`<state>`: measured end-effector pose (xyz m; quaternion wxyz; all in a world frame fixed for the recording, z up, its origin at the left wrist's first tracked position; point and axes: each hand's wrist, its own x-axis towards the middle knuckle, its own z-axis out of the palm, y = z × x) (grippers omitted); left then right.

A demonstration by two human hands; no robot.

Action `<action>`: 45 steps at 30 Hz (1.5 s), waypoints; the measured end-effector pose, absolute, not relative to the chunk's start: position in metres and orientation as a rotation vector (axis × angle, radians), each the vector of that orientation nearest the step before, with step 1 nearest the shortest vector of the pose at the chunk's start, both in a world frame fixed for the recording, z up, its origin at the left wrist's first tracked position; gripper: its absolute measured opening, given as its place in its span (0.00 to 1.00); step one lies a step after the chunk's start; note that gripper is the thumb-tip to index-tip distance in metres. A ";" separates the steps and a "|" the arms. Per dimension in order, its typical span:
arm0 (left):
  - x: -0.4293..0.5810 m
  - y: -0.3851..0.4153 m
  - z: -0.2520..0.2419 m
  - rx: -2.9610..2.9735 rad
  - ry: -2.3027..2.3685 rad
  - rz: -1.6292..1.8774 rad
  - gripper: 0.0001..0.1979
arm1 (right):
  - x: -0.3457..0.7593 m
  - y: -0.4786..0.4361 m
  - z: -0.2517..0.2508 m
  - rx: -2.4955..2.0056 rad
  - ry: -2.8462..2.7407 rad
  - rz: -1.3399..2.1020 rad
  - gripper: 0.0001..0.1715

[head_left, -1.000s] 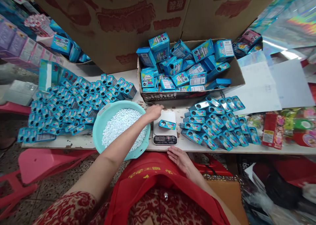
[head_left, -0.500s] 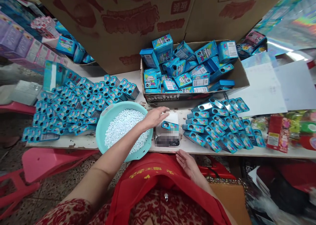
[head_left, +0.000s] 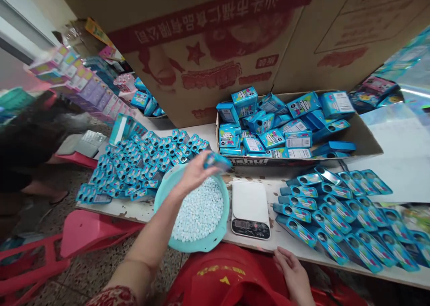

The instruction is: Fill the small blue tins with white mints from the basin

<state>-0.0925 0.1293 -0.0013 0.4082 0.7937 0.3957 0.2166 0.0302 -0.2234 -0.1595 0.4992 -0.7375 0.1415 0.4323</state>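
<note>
My left hand (head_left: 195, 174) is closed around a small blue tin (head_left: 217, 161), held in the air over the far rim of the teal basin (head_left: 201, 244), which is full of pale blue tablets (head_left: 199, 212). The white kitchen scale (head_left: 250, 209) to the right of the basin has a bare platform. My right hand (head_left: 293, 273) rests below the table's front edge with its fingers loosely spread, holding nothing.
Several filled blue tins lie in rows at left (head_left: 141, 167) and at right (head_left: 339, 212). A cardboard tray of blue boxes (head_left: 285, 122) sits behind the scale, with big cartons (head_left: 235, 41) behind it. Pink plastic stools (head_left: 83, 232) stand at lower left. A person (head_left: 30, 140) sits far left.
My left hand has taken the blue tin off the scale and carried it left over the basin. The camera view has swung left and up. My right hand has stayed low.
</note>
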 end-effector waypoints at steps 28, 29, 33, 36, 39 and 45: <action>-0.154 0.149 -0.105 2.544 1.249 0.771 0.14 | 0.090 -0.184 -0.095 -2.582 -1.470 -0.266 0.05; -0.158 0.133 -0.113 2.529 1.253 0.715 0.14 | 0.090 -0.182 -0.089 -2.532 -1.511 -0.206 0.05; -0.164 0.086 -0.136 2.511 1.210 0.244 0.16 | 0.082 -0.159 -0.071 -2.289 -1.562 -0.043 0.06; -0.161 0.069 -0.139 2.561 1.256 -0.063 0.20 | 0.075 -0.123 -0.075 -2.159 -1.590 -0.005 0.07; -0.158 0.063 -0.134 2.600 1.295 -0.186 0.22 | 0.071 -0.089 -0.089 -2.161 -1.643 0.050 0.09; -0.163 0.063 -0.133 2.605 1.256 -0.100 0.20 | 0.078 -0.095 -0.095 -2.090 -1.468 -0.040 0.29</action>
